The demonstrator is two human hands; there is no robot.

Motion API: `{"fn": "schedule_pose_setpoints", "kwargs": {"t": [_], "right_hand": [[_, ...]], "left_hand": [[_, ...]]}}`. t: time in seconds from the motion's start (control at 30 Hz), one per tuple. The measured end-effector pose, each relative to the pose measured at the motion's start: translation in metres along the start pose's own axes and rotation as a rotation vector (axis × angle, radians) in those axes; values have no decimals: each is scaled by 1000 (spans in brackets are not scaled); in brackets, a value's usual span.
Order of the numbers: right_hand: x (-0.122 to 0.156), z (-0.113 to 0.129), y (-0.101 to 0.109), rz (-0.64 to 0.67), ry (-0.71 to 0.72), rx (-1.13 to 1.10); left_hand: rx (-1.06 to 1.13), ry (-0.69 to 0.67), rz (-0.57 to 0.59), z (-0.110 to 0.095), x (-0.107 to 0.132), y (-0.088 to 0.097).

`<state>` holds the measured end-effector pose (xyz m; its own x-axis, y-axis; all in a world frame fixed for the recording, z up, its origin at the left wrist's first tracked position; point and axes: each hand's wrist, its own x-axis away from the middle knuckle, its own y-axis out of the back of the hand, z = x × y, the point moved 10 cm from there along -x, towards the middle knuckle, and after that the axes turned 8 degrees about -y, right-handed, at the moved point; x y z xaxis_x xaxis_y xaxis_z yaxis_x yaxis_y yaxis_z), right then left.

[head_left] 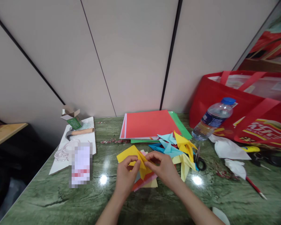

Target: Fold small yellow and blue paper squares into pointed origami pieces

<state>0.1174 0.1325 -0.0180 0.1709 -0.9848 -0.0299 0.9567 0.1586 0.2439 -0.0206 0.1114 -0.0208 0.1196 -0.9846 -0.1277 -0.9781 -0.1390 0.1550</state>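
Between my two hands is a folded piece of yellow origami paper (pixel 142 170), with flaps standing up and pointing down. My left hand (pixel 128 173) pinches its left side between thumb and fingers. From the right, my right hand (pixel 162 167) pinches the same paper near its middle fold. Beneath it lies a small stack of coloured paper sheets (pixel 151 182) in pink, orange and pale yellow, partly covered by my hands. Close to my right hand sit folded paper figures: light blue ones (pixel 170 150), a yellow one (pixel 184 143) and a pale yellow one (pixel 185 165).
Scissors (pixel 200 162) lie right of the figures. Behind are large red sheets (pixel 150 124). A water bottle (pixel 212 120) leans by a red bag (pixel 248 106), near white tissues (pixel 228 148) and a red pen (pixel 255 186). At left, a white board (pixel 61 164) holds a hammer-like tool (pixel 81 132) and a small green box (pixel 73 122).
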Motion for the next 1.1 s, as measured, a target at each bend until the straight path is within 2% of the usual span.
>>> {"fn": "schedule_pose_setpoints", "kwargs": {"t": [0.07,0.23,0.37,0.5,0.6,0.83,1.1], "right_hand": [[0,-2,-1,5,-16,-2],[2,7,-6,43,-5,15],[1,1,-6,44,-66,-65],[0,-5,-6,27,-79,-120],[1,-5,-11,76,-74,-94],[3,5,-13,120,-72,-89],[2,1,-7,77,-117,-216]], "left_hand": [[-10,33,6,3,0,0],[61,18,-54,-1,-1,4],[135,37,-83,0,0,5],[143,65,1,5,1,-2],[98,71,90,6,2,-10],[40,71,85,3,3,-8],[-68,-20,177,-11,6,-18]]}}
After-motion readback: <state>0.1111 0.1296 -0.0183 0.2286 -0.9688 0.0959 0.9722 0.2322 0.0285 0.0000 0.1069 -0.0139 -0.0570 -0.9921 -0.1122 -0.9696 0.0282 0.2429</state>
